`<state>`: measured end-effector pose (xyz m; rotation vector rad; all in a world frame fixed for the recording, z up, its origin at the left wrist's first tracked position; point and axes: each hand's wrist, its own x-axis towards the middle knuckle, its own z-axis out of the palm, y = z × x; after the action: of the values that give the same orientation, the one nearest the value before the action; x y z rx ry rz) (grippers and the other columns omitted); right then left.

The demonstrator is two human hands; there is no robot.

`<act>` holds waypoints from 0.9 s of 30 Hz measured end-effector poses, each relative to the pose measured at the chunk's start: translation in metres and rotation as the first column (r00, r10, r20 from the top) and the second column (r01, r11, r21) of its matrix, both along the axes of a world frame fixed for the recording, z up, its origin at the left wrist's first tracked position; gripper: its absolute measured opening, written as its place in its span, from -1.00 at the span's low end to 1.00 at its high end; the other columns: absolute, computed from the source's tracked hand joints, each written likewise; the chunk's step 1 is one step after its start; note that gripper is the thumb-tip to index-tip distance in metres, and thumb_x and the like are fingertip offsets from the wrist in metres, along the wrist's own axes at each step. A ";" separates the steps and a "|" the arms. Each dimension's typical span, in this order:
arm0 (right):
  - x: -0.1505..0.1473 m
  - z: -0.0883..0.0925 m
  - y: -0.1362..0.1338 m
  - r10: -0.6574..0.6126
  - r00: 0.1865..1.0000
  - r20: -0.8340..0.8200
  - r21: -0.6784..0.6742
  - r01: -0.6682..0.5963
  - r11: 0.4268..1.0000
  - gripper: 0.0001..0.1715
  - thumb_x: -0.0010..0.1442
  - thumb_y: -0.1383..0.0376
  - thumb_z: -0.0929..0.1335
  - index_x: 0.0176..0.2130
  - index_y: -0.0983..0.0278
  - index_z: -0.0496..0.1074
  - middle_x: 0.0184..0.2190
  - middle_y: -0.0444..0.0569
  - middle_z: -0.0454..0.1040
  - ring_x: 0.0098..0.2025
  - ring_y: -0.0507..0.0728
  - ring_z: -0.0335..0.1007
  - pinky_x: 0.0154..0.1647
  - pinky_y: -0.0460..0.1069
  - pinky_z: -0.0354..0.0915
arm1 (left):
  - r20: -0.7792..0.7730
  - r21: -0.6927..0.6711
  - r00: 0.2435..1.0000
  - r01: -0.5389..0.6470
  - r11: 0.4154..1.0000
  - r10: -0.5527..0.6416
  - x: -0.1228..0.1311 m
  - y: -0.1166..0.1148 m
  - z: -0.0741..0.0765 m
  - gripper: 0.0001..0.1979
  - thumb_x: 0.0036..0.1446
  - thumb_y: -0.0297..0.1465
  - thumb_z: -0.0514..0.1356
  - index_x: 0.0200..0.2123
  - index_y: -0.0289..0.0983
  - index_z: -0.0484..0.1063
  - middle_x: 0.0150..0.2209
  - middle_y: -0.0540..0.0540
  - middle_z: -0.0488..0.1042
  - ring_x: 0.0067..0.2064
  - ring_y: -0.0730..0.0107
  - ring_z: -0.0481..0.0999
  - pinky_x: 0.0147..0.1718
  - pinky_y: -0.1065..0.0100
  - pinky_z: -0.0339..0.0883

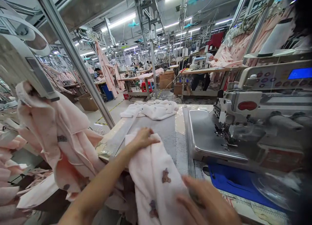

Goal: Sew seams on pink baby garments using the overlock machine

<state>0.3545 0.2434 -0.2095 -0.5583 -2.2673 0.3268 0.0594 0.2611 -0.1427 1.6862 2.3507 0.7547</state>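
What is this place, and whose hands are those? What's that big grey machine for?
You are seeing through a camera worn on a person's head, looking forward and down, so the two bare hands are that person's own. The left hand presses on the far end of a pale pink fleece cloth with small brown pictures on it. The right hand, close to the camera and blurry, rests on the near end. The cloth lies on a worktable. The grey machine at the right is a sewing machine with buttons and a blue screen. More pink cloth hangs at the left, and a white bundle lies further back on the table. Behind is a big room with many more tables under bright lights.
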 end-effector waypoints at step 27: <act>-0.090 0.017 -0.016 0.323 0.937 0.132 -0.690 -0.147 0.709 -0.64 0.24 0.10 0.17 -0.51 0.22 0.17 -0.60 -0.15 0.18 -0.49 0.13 0.17 -0.41 -0.02 -0.03 | 0.110 0.005 0.918 -0.383 0.924 0.381 -0.110 -0.083 -0.032 -0.69 0.23 -0.18 0.23 -0.20 -0.34 0.43 -0.34 -0.02 0.44 -0.35 0.44 0.44 -0.28 0.29 0.41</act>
<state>0.2649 0.2271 -0.1928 -0.6890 -2.4272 1.3216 -0.0509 0.1784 -0.1743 1.1667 2.6343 0.9132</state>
